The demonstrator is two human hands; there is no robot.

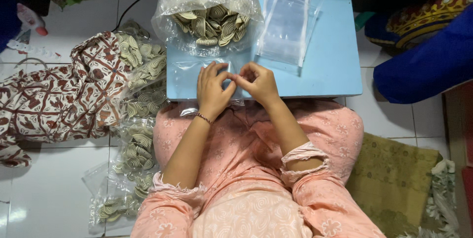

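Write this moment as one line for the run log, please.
left hand and right hand: pinching small clear bag | on: blue table | behind: big bag of coils, empty bags

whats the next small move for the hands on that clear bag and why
Probably pinch along the small clear bag to work its top edge. Both the left hand and right hand meet fingertip to fingertip over it at the near edge of the blue table, and neither holds a piece from the big sack of coiled pieces.

Both forearms reach forward from pink sleeves pushed to the elbows. The left hand and right hand meet at the surface's near edge, fingertips pinched together, knuckles up.
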